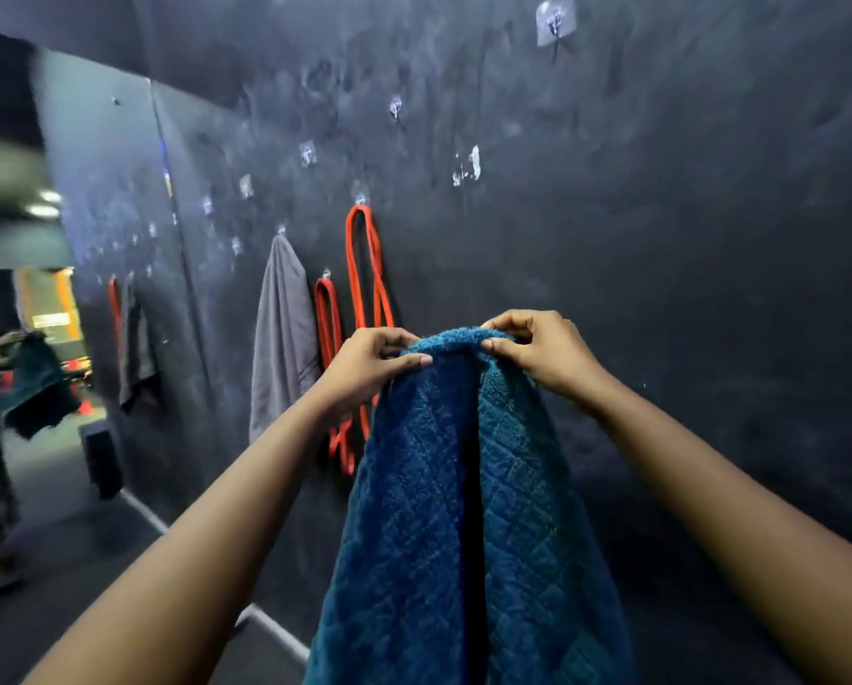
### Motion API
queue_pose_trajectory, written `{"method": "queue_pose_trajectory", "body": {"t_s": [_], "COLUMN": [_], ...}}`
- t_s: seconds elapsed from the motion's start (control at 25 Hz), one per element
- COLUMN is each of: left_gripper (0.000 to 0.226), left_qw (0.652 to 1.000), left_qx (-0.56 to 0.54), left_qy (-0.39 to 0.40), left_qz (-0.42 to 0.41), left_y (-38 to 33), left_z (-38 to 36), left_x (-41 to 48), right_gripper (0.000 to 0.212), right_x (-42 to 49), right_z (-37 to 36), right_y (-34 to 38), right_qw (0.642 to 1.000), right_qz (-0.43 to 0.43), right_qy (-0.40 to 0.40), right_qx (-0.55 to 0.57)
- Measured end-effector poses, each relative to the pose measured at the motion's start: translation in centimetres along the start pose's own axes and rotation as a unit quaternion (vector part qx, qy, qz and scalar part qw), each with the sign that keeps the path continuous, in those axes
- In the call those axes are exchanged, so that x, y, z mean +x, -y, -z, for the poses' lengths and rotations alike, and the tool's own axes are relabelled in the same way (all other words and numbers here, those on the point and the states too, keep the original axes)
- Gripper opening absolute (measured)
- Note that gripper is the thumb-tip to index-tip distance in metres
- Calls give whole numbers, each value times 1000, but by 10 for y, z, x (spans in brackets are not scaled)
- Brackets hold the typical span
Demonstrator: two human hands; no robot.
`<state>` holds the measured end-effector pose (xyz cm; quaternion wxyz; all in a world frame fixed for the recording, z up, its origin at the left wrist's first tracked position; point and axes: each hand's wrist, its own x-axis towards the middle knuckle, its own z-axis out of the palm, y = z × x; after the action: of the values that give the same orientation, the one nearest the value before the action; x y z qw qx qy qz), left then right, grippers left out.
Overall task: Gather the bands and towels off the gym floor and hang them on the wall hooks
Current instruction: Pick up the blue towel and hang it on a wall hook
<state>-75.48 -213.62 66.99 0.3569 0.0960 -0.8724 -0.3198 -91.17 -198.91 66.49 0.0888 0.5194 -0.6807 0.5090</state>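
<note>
Here the blue towel (463,487) hangs in the air in front of the dark wall (686,239), held up by its top edge and falling in two quilted folds with a dark gap between them, out past the bottom of the view. The left grip (369,360), a bare hand, pinches the top edge on the left between thumb and curled fingers. The right grip (537,351), the other bare hand, pinches the same edge on the right in the same way, so both are closed on the cloth, near each other with a short span of towel bunched between them. Just behind the left grip a long orange band (364,269) loops down from a small hook (360,197), its lower part hidden by the hand and the towel. Beside it to the left a shorter orange band (327,313) hangs from a lower hook (326,274), and left again a grey towel (283,338) drapes from a third hook (281,228). More clear adhesive hooks (395,107) climb the wall above, among them a top hook (555,22) on a square pad, well above the right grip. At the far left a mirror (118,215) reflects an arm with the blue towel, an orange band and a grey cloth. Below, a white line (142,511) runs along the dark floor (68,561) near the wall's foot.
</note>
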Motion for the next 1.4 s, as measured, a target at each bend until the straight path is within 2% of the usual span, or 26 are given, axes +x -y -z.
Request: {"method": "queue_pose_trajectory", "body": {"t_s": [0.16,0.36,0.64,0.76,0.92,1.12,1.28,1.4], "left_gripper": [15,12,14,15,16,17,26,26], "left_qw": [992,969,927,907,889,868,845,841], "left_qx": [4,-12,-20,-45,-85,-121,-119,-118], "left_qy": [-52,-106,-207,-255,-273,-256,-236,-232], "left_qz": [-115,-221,-312,-332,-358,-408,-465,-475], "left_y": [46,79,82,75,64,37,-14,-51], "left_z": [7,21,23,24,18,1,-12,-18], "left_x": [113,236,362,394,427,425,428,436], "right_gripper": [17,17,18,18,18,17,15,15], "right_x": [83,178,290,324,349,329,308,309], "right_z": [-8,-17,-4,2,13,40,83,114], "right_y": [-19,-30,-39,-40,-48,-46,-23,-4], "right_qw": [996,975,904,878,849,835,800,776], "right_qz": [24,59,115,137,174,174,147,116], "right_qy": [-75,-169,-307,-353,-403,-429,-475,-511], "right_qx": [-40,-134,-273,-293,-294,-298,-335,-352]}}
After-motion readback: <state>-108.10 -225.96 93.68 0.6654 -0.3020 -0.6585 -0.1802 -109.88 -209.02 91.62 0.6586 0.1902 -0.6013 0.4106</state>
